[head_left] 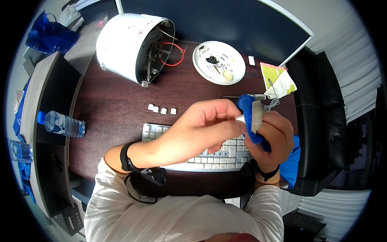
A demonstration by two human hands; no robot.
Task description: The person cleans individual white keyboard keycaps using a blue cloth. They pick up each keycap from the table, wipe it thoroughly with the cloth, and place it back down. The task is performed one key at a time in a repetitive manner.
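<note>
My left hand (213, 125) is closed, thumb and forefinger pinching a small white keycap (240, 118) that is mostly hidden by the cloth. Folded around it is a blue and grey cloth (246, 111), gripped in my closed right hand (278, 135). Both hands meet above the right half of a white keyboard (201, 165), covering part of it. Several loose white keycaps (163, 111) lie in a row on the table beyond the keyboard's left end.
A white appliance housing (121, 46) lies on its side with red wires showing. To its right, a white plate (197, 66) carries small parts. Further right are a grey cable (274, 104) and a yellow-green packet (274, 74). A water bottle (66, 124) lies at the left edge.
</note>
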